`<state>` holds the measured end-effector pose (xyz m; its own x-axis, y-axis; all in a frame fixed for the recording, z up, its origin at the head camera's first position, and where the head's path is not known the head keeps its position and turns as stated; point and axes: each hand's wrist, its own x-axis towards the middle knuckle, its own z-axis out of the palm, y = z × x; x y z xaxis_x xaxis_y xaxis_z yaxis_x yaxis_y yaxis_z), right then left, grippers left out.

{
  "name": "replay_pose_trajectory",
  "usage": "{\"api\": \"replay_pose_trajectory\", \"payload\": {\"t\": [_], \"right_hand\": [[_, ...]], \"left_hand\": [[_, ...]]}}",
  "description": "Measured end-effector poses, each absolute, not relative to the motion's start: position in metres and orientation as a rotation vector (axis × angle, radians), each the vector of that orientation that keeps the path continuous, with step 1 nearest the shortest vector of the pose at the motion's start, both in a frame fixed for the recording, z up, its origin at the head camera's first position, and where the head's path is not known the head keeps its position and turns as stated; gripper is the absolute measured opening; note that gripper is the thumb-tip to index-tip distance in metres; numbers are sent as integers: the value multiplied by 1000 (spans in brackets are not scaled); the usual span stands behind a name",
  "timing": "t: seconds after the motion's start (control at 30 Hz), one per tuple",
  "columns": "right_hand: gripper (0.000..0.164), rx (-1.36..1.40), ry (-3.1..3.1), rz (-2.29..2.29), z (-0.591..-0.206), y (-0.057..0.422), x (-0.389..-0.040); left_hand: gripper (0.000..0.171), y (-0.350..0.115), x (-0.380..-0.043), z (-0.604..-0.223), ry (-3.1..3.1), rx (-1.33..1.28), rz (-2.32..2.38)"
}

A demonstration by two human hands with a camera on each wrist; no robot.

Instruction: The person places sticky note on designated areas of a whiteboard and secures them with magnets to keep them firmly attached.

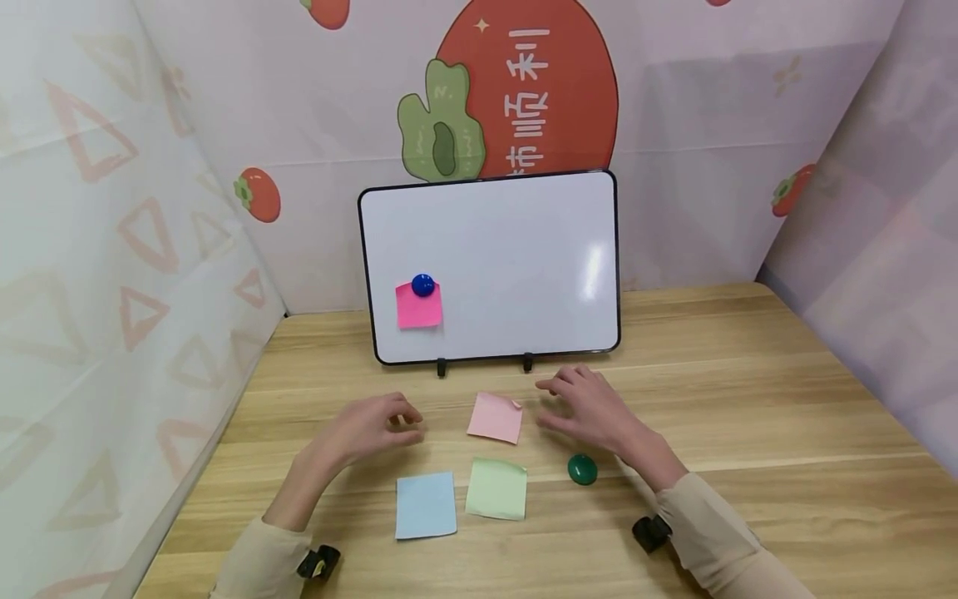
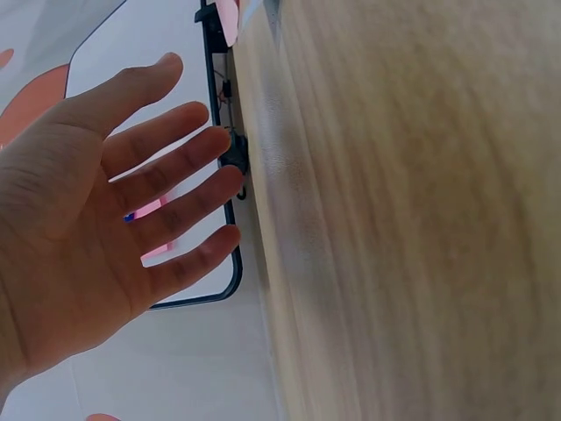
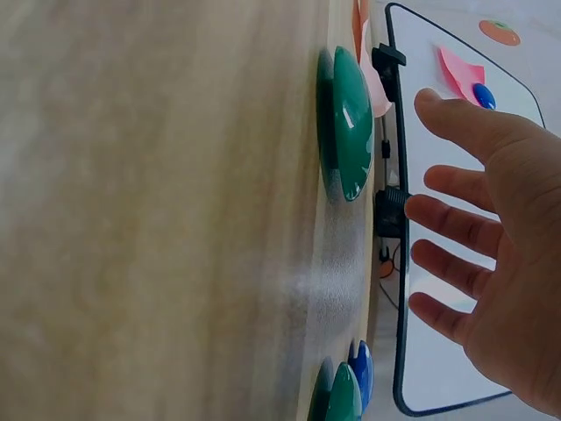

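Note:
My left hand [image 1: 374, 426] hovers over the table left of a pale pink sticky note [image 1: 496, 418], its fingers loosely bent and holding nothing. On the note's other side is my right hand [image 1: 587, 408], also holding nothing, fingers relaxed and apart. Below the pink note lie a light green sticky note [image 1: 497, 489] and a light blue one [image 1: 426, 506]. A round green magnet [image 1: 582, 469] rests on the table just below the right hand. The right wrist view shows another green magnet [image 3: 345, 395] and a blue magnet [image 3: 361, 373] lower down.
A black-framed whiteboard [image 1: 516, 258] stands at the back on small black feet [image 1: 441, 367]. On it, a blue magnet [image 1: 422, 285] holds a bright pink note [image 1: 419, 312]. Printed cloth [image 1: 696, 116] hangs behind the wooden table [image 1: 711, 383] and along its sides.

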<state>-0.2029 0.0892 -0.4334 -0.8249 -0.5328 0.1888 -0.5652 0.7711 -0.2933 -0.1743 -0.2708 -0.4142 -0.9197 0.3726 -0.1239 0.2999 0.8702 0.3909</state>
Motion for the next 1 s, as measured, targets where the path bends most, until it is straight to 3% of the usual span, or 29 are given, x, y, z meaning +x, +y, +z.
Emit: {"api": "replay_pose_trajectory", "payload": {"t": [0.3,0.73,1.0], "right_hand": [[43,958,-2909,600,-434,99,-196],[40,1083,-2886,690,-437,115,-184],[41,1162,-2889,719,-439,124,-184]], "left_hand": [[18,-275,-167,-412,2747,557,588],[23,-275,-160,-414,2648,488,678],[11,-275,-158,-414,2619,489,672]]}}
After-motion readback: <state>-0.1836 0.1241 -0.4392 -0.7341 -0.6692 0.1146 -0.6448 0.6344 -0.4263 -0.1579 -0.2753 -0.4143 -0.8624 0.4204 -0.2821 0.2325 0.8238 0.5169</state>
